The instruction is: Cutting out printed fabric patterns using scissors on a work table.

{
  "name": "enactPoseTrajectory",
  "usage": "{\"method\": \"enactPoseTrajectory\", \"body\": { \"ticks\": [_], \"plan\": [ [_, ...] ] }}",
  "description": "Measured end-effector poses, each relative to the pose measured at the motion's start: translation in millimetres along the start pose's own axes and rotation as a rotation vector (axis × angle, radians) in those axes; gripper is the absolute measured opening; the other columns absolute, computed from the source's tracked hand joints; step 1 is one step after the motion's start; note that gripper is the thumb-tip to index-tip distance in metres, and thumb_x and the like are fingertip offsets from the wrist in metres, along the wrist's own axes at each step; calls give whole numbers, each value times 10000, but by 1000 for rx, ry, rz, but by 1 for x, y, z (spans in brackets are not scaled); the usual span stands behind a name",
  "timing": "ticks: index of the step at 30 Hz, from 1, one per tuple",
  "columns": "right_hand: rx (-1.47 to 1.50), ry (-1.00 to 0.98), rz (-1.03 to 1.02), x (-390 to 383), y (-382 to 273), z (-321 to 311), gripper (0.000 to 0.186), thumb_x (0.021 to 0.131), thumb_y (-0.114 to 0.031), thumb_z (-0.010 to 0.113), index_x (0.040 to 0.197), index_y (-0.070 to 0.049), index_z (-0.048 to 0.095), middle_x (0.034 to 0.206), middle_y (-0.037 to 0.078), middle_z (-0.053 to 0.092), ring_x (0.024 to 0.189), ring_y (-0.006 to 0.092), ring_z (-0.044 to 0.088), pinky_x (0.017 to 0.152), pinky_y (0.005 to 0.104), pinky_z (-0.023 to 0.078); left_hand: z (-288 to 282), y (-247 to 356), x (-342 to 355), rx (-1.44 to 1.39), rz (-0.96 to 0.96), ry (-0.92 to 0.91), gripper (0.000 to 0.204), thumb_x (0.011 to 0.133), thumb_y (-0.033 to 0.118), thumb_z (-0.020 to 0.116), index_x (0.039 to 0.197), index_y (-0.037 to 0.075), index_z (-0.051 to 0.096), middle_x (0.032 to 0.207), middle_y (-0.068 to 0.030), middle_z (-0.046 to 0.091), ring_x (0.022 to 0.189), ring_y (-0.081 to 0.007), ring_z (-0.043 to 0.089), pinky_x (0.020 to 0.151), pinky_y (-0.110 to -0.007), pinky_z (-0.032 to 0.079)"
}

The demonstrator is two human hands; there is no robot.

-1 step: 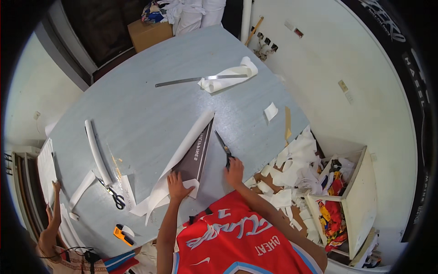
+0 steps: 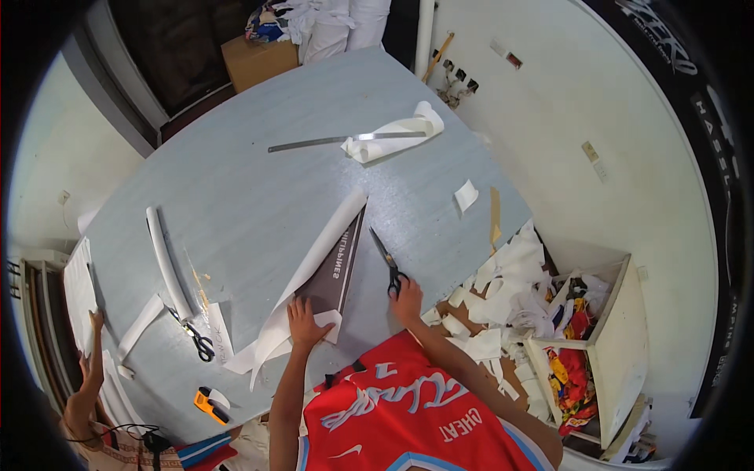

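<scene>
Flat on a large curled paper sheet [image 2: 318,263] lies my left hand [image 2: 308,323], fingers spread and thumb out to the right. The sheet's back is white, and a dark grey-brown printed panel with pale lettering shows along its right side. Its far end is rolled to a narrow tip. To the right, black-handled scissors [image 2: 386,255] lie on the blue-grey table with blades pointing away and slightly left. My right hand [image 2: 406,301] closes its fingers at the rear of their handle loops; part of the loops is covered.
A metal ruler [image 2: 306,144] crosses a crumpled white sheet [image 2: 400,135] at the far side. Leftward lie a paper roll [image 2: 166,259], other scissors [image 2: 200,341] and a yellow-black tool [image 2: 210,405]. Another person's arm [image 2: 93,369] is at far left. Paper scraps [image 2: 510,275] litter the right.
</scene>
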State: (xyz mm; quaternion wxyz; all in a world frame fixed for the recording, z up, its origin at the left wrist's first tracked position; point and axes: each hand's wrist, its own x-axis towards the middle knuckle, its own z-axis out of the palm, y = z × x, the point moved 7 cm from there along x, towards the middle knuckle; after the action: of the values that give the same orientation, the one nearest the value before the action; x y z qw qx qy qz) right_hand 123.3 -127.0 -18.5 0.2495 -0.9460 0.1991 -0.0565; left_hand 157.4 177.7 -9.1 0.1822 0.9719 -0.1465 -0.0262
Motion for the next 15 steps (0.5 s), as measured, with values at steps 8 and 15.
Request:
{"method": "enactPoseTrajectory", "body": {
  "ticks": [8,15],
  "plan": [
    [-75,-493,-36,-20,41,7,414,674,-191,726,1030,-59,561,933,175,612,862,366,603,730,458,488,9,-19,-12,-32,-9,2,1077,567,549,822,1396,12,394,1396,-242,379,1365,-417,289,1142,-526,211],
    [563,-1102,91,-126,60,4,480,763,-377,799,917,-45,489,705,42,548,628,149,548,581,292,430,12,-40,-3,-34,60,-47,1058,558,578,808,1380,28,432,1447,-218,353,1388,-400,269,1166,-518,166]
  ]
}}
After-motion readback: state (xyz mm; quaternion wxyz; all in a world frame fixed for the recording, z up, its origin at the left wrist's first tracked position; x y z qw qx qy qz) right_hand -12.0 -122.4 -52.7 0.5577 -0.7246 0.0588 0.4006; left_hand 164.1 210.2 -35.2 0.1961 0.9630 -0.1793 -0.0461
